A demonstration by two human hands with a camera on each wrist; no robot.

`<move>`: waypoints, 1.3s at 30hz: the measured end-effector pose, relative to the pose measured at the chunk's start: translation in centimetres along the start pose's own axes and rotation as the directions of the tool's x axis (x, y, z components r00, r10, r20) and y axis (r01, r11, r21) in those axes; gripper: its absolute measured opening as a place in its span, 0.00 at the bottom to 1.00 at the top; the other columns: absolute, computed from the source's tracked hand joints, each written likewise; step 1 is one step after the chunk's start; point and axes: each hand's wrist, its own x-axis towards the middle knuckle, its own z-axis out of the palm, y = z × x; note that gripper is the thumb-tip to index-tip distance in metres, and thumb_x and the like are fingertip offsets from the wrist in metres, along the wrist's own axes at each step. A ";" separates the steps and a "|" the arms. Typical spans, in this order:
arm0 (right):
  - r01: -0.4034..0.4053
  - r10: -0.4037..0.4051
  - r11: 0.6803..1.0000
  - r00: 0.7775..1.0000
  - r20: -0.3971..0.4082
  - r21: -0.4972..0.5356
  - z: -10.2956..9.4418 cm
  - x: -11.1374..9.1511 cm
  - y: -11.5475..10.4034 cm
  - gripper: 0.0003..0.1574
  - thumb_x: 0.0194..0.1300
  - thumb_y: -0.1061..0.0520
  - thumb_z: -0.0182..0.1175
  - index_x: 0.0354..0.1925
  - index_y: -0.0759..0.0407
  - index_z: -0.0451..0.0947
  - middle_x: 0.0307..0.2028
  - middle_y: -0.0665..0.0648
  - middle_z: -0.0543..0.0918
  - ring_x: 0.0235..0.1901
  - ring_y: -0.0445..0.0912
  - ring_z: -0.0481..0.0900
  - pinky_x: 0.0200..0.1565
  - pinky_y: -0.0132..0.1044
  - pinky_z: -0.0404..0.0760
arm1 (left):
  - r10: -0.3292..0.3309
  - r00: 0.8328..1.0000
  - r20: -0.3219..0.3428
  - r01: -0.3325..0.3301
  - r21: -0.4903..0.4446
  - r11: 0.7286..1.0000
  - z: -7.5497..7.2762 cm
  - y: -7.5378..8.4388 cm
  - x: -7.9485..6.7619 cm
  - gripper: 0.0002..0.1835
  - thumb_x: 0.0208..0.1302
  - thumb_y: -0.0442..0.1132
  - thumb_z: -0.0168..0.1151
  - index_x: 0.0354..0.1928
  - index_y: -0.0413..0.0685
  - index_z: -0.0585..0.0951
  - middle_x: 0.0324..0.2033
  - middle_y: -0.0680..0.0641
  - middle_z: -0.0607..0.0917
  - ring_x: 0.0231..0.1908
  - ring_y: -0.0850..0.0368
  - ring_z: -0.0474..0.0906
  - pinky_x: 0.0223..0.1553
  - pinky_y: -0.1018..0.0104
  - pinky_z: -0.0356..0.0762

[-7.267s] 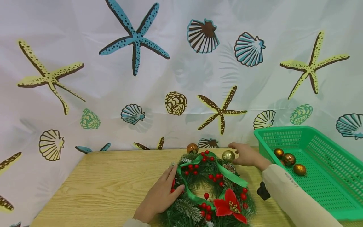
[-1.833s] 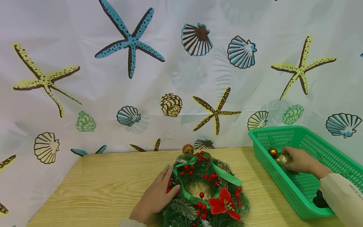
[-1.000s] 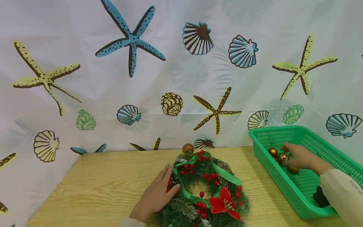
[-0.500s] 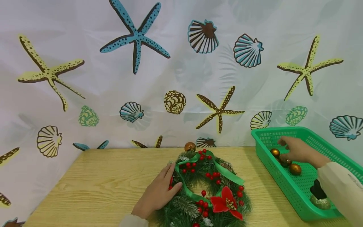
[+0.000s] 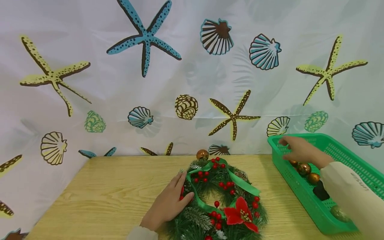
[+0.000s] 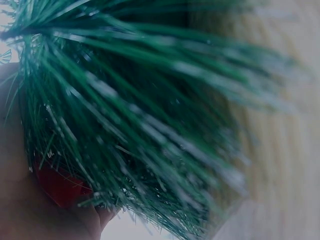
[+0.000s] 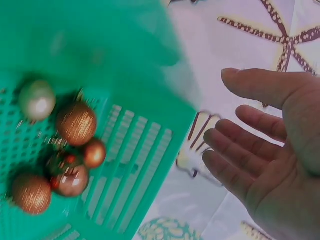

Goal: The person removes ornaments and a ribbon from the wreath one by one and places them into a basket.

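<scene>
My left hand point(image 5: 169, 201) rests with straight fingers on the left side of a green Christmas wreath point(image 5: 196, 218), decorated with red berries, green ribbon and a red poinsettia point(image 5: 241, 215). Close up in the left wrist view are the wreath's frosted needles point(image 6: 140, 100). Fingers spread and holding nothing, my right hand point(image 5: 306, 151) is over the left rim of a green plastic basket point(image 5: 295, 186). Inside that basket lie several copper Christmas baubles point(image 5: 303, 169) and, at its near end, a pale gold bauble point(image 5: 339, 213). The right wrist view shows the bare palm point(image 7: 280, 165) beside the basket.
One more copper bauble point(image 5: 202, 154) sits on the wooden table point(image 5: 114, 193) behind the wreath, close to the back edge. A white curtain point(image 5: 168, 86) printed with starfish and shells hangs behind the table. A dark wrist mount point(image 5: 321, 191) is on my right wrist.
My right hand has carried the gold bauble from beside the wreath into the basket and let go of it. Now it has moved left, up to the rim. My left hand stays on the wreath.
</scene>
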 end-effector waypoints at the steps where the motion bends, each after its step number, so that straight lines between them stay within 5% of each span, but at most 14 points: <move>1: 0.007 -0.007 1.000 1.000 0.000 0.004 0.2 0.3 -0.3 0.31 0.61 0.60 0.64 0.57 0.75 0.66 0.55 0.75 0.73 0.50 0.67 0.75 0.47 0.54 0.78 | 0.003 1.000 -0.002 -0.003 0.001 1.000 0.0 0.0 0.0 0.43 0.69 0.66 0.43 0.76 0.47 0.48 0.74 0.40 0.51 0.71 0.39 0.52 0.65 0.40 0.60; 27: 0.171 -0.173 0.984 0.985 0.029 0.052 3.1 9.5 -9.1 0.24 0.63 0.62 0.61 0.55 0.71 0.69 0.52 0.72 0.76 0.50 0.62 0.77 0.52 0.51 0.77 | 0.001 1.000 0.002 -0.001 0.006 1.000 -0.2 -0.2 -0.4 0.43 0.70 0.65 0.42 0.76 0.48 0.48 0.74 0.40 0.51 0.72 0.40 0.51 0.66 0.40 0.58; 39: 0.210 -0.220 0.974 0.968 0.118 0.087 4.8 13.2 -12.7 0.24 0.66 0.62 0.53 0.60 0.70 0.67 0.55 0.72 0.75 0.54 0.61 0.76 0.52 0.50 0.78 | 0.011 1.000 0.009 -0.011 0.001 1.000 -0.3 -0.2 -0.4 0.42 0.70 0.65 0.41 0.76 0.48 0.47 0.74 0.40 0.51 0.72 0.39 0.52 0.65 0.40 0.60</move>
